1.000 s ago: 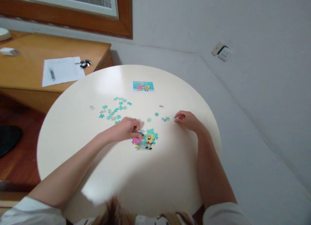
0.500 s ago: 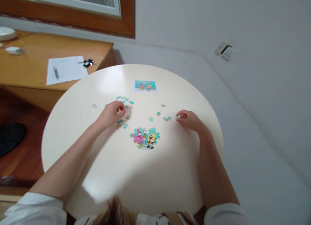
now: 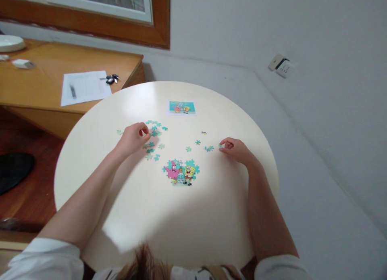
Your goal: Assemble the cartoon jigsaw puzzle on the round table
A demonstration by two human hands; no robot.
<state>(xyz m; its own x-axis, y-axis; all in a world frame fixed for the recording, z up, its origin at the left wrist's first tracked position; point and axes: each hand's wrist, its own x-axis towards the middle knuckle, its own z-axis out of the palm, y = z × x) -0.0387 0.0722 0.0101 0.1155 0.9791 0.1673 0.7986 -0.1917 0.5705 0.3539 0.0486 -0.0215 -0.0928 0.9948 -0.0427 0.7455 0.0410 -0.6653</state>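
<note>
My left hand [image 3: 133, 138] hovers at the left of the table, thumb and forefinger curled together in a pinch. Anything between those fingertips is too small to make out. Just beyond them lie several loose teal jigsaw pieces [image 3: 155, 132]. On the right, my right hand [image 3: 234, 149] has its thumb and fingers closed around a small pale-green jigsaw piece [image 3: 220, 145]. A partly joined jigsaw puzzle [image 3: 180, 173], showing a pink starfish and a yellow sponge cartoon figure, lies between my forearms, touched by neither hand.
A reference picture card [image 3: 182, 107] lies at the table's far side. More loose pieces [image 3: 208, 148] are scattered between my hands. A wooden desk [image 3: 39, 86] at the left bears a sheet of paper [image 3: 86, 87] and keys [image 3: 111, 78]. Wall sockets [image 3: 281, 66] are at the right.
My left hand has drawn back to the left, uncovering more of the loose pieces. My right hand stays in place with its piece. The whole view has shifted slightly.
</note>
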